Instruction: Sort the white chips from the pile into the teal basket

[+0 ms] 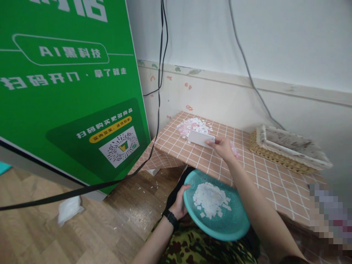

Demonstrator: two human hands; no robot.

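My left hand grips the left rim of a teal plastic colander, held just below the table's front edge. Inside the colander lies a heap of white paper scraps. Over the table, my right hand pinches the right end of a flat white rectangular card. The card stands tilted on its long edge, in front of a pile of white and pink paper scraps. A few pink bits show behind my right wrist.
A lined wicker basket stands on the checked tablecloth at the right. A green cabinet rises at the left, with a black cable hanging before it. A white plastic bag and scattered scraps lie on the wooden floor.
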